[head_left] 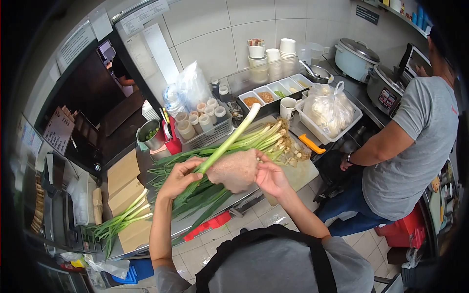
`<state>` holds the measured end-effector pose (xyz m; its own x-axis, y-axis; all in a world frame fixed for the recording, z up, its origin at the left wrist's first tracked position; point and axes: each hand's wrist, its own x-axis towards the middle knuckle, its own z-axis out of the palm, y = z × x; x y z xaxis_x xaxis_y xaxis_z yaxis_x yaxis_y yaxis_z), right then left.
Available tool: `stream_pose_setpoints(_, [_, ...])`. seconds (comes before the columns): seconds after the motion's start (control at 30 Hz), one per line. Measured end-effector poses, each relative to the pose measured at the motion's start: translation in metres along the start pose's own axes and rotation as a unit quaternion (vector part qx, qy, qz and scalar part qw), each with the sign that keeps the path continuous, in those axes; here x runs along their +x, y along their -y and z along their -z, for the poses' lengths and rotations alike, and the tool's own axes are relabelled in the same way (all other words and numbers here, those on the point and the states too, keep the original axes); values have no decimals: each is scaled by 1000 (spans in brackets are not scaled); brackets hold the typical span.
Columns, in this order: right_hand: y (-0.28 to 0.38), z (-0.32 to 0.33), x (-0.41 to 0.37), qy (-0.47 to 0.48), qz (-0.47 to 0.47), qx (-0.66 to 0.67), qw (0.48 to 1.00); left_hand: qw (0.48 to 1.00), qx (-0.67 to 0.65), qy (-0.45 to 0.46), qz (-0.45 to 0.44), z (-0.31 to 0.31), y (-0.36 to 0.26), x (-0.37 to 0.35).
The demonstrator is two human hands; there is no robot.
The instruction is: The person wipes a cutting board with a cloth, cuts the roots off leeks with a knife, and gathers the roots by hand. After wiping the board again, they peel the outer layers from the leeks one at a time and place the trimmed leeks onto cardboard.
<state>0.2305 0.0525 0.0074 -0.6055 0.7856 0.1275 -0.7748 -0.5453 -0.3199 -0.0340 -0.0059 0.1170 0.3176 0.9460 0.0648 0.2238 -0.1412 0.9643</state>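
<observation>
You're holding one scallion [229,139] up over the bunch [266,136]: L hand [180,178] pinching its greens, R hand [271,177] clamping a cloth [235,171] round the stalk. Light, bendy, prob. bruising easily; the firm white end is looking safest to grip.

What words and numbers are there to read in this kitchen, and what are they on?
No text here is clear enough to read.
Wall sheets: print too small.
Dark wall sign: blurred.
Rice cooker label: blurred.
Papers at left: blurred.
</observation>
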Motion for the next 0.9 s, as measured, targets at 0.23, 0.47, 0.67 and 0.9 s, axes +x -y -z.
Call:
stream_pose_setpoints(0.23, [-59, 20, -2, -25, -77, -57, 995, 999, -45, 11, -3, -19, 1, -2])
stream_pose_setpoints(0.47, [-46, 1, 49, -30, -35, -184, 982, 916, 343, -197, -64, -56, -10, -12])
stream_pose_setpoints(0.67, [-78, -24, 28, -82, 142, -229, 960, 786, 572, -215, -94, -115, 20, 2])
stream_pose_setpoints(0.9, [-31, -36, 37, -117, 216, -286, 926, 788, 560, -220, -133, -121, 22, -7])
